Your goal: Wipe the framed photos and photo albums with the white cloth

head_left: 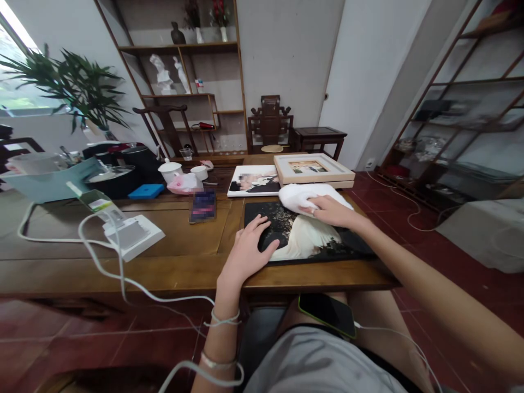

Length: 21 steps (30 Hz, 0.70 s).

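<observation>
A dark photo panel (311, 240) with a pale, flowing dress in its picture lies flat near the table's front edge. My left hand (248, 248) rests on the panel's left side with its fingers spread. Bunched under my right hand (329, 210) is a white cloth (295, 197), pressed on the panel's upper right part. The fingers of that hand curl onto the cloth. Just behind lie a white-edged photo panel (254, 183) and a light wooden picture frame (313, 176).
The wooden table (196, 267) holds a phone (203, 206), a blue box (146, 190), a white box (135, 236) and a white cup (170, 170) to the left. A white cable (153, 297) loops over the front edge. Another phone (327, 314) lies on my lap, plugged into a cable.
</observation>
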Available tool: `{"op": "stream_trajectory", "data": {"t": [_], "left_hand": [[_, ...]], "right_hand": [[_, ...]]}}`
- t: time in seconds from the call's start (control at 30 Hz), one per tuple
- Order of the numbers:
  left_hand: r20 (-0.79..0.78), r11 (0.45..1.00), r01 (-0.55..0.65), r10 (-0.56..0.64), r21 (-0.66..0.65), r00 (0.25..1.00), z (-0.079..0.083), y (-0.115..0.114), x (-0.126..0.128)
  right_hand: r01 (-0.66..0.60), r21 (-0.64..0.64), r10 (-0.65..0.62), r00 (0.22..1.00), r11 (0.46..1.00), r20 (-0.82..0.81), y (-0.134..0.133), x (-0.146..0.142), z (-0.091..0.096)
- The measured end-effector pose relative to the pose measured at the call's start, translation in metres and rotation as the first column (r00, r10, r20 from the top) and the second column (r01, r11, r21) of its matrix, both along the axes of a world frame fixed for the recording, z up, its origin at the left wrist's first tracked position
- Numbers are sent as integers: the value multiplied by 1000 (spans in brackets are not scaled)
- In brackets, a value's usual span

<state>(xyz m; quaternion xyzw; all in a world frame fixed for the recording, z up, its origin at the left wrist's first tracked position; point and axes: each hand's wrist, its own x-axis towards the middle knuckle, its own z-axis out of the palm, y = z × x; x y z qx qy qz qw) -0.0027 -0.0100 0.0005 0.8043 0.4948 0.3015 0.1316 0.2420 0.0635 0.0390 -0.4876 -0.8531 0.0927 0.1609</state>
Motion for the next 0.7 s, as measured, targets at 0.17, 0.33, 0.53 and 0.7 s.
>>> {"op": "stream_trajectory", "data": {"t": [0.17, 0.33, 0.53, 0.7], "left_hand": [[-2, 1000, -8, 8, 6, 1000, -1, 0, 0], [-9, 1000, -9, 9, 6, 1000, -1, 0, 1], [17, 1000, -4, 4, 4, 1000, 2, -2, 2], [110, 998, 39, -44, 44, 993, 5, -3, 2]], "right_hand": [[127, 23, -127, 991, 992, 32, -6, 40, -7], [234, 83, -242, 965, 969, 103, -8, 40, -10], [177, 135, -196, 971, 975, 139, -12, 6, -9], [10, 127, -27, 992, 992, 127, -26, -35, -6]]}}
